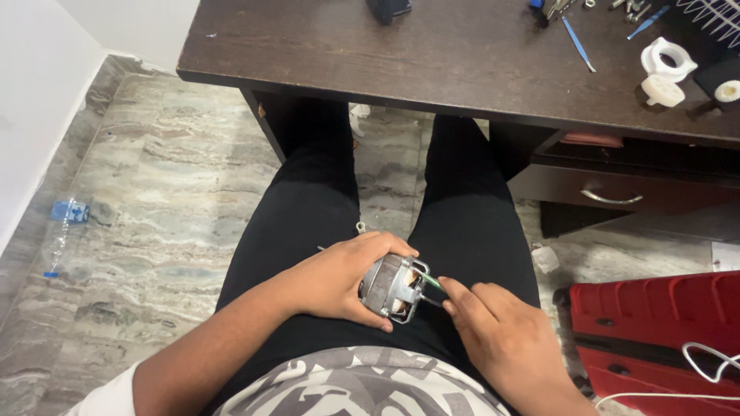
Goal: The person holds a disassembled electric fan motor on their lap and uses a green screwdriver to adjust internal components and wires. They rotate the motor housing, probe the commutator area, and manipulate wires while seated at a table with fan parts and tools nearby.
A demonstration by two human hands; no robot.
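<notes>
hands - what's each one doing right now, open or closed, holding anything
Left hand: closed around a small electric motor, held over the lap.
Right hand: fingers curled, fingertips pinching a thin green wire at the motor's end.

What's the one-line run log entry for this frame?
left hand: grips small metal electric motor over lap | right hand: fingertips at motor's shaft end | dark wooden desk: ahead

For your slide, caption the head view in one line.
Seated at a dark desk, left hand grips a small electric motor while right hand pinches its wires.
</notes>
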